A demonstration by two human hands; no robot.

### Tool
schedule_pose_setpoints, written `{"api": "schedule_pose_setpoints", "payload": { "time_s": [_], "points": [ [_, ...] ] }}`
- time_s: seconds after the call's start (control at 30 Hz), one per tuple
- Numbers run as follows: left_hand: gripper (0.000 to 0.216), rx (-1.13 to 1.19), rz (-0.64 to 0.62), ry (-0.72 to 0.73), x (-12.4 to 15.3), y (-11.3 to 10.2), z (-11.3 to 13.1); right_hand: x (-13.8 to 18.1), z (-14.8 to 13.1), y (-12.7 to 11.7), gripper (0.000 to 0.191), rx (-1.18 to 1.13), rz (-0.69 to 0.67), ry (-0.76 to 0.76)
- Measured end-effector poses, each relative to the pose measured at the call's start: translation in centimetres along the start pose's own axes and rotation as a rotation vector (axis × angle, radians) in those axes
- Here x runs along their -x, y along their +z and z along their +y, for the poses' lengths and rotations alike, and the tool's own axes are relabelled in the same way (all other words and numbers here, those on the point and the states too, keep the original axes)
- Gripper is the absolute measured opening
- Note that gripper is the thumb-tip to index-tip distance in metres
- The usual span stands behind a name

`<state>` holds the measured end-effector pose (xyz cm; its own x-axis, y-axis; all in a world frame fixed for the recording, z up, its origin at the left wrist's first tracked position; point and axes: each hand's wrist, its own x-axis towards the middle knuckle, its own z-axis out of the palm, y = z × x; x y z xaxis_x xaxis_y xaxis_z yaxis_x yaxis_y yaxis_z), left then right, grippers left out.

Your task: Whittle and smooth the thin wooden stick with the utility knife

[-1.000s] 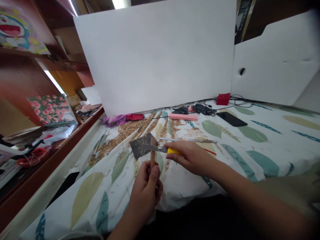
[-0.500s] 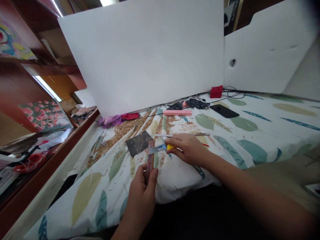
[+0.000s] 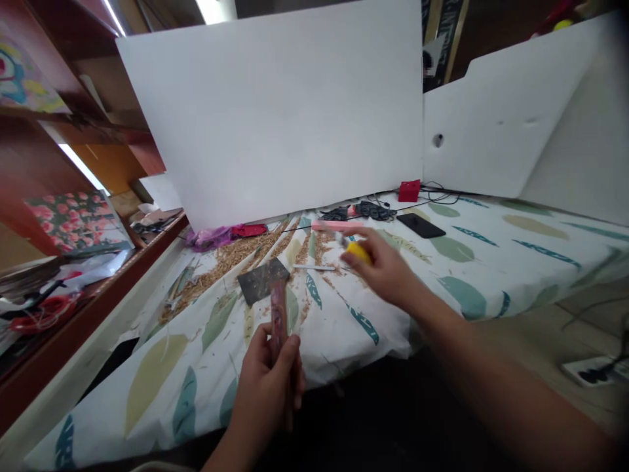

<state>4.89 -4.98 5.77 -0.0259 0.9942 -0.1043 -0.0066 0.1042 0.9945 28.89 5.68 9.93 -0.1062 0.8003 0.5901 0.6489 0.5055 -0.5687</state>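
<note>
My left hand (image 3: 268,387) is closed round a reddish-brown wooden stick (image 3: 278,314), held upright over the leaf-patterned sheet (image 3: 162,367). My right hand (image 3: 386,265), blurred by motion, is closed on a knife with a yellow handle (image 3: 358,250); its blade is smeared and points up and to the left. The right hand is up and to the right of the stick, apart from it. A dark grey square sheet (image 3: 260,278) lies on the cloth just behind the stick's top.
Wood shavings (image 3: 236,255) are strewn toward the white board (image 3: 275,111). A pink bar (image 3: 329,226), a thin metal rod (image 3: 314,267), a black phone (image 3: 421,225), a red box (image 3: 409,191) and cables lie behind. Cluttered wooden shelves (image 3: 73,288) run along the left.
My right hand has lifted the knife off the stick and swung it up and to the right. My left hand has kept the stick and sunk slightly.
</note>
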Motion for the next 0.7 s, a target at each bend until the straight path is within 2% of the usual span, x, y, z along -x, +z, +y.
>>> {"api": "schedule_pose_setpoints", "payload": {
  "time_s": [0.1,0.23,0.47,0.57,0.7],
  "points": [
    [0.035,0.088,-0.038,-0.074,-0.7,0.0,-0.5,1.0,-1.2,3.0,0.025,0.071,-0.202,-0.09],
    [0.032,0.21,-0.188,-0.153,-0.1,-0.2,-0.8,1.4,-0.8,5.0,0.024,0.144,-0.305,-0.16],
    [0.026,0.573,-0.509,-0.261,0.7,-0.2,-0.1,2.2,-2.4,5.0,0.009,0.237,-0.301,-0.301],
    [0.026,0.6,-0.525,-0.257,0.6,-0.1,-0.2,2.2,-2.6,5.3,0.008,0.304,-0.251,-0.344],
    [0.029,0.552,-0.461,-0.277,0.2,0.3,-0.6,1.8,-2.1,5.7,0.012,0.419,-0.176,-0.303]
  ]
}}
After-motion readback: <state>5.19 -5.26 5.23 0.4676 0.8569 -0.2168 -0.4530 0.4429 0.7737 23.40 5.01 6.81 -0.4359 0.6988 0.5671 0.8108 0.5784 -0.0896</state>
